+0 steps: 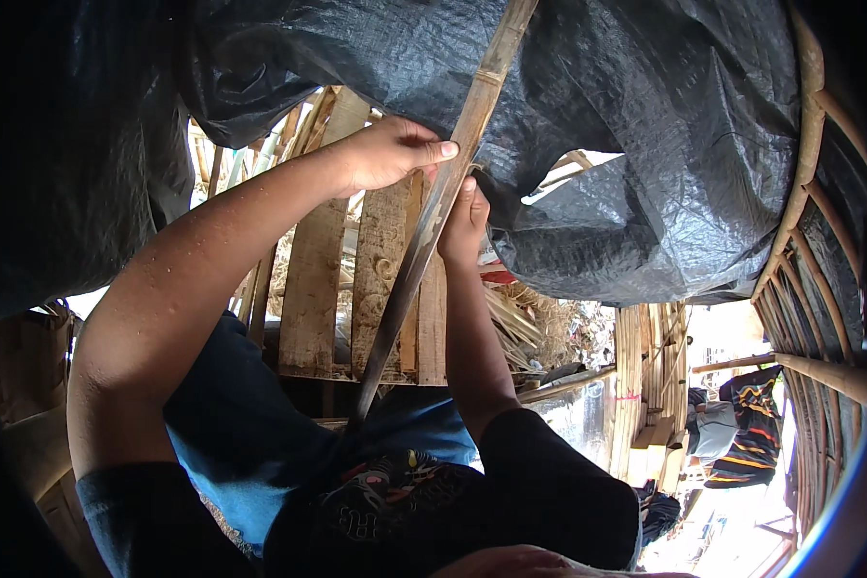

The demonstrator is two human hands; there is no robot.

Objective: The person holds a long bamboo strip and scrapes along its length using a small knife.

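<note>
Handling a bamboo strip with both bare hands.
In the head view, the bamboo strip (432,217) slants from the top edge down toward the blue trousers (250,511), before a black plastic sheet (607,87) and wooden slats (310,279). The left hand (395,156), thumb and fingers narrow, meets its left edge; the right hand (465,226) meets its right; hidden fingertips leave their grips unclear. Steady support near both thumbs should help; its edges could splinter.

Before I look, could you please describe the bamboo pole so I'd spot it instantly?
Start at the black sheeting up top. The bamboo pole slants down from there, between left hand and right hand; unlike the wider planks behind, it darkens downward.
</note>
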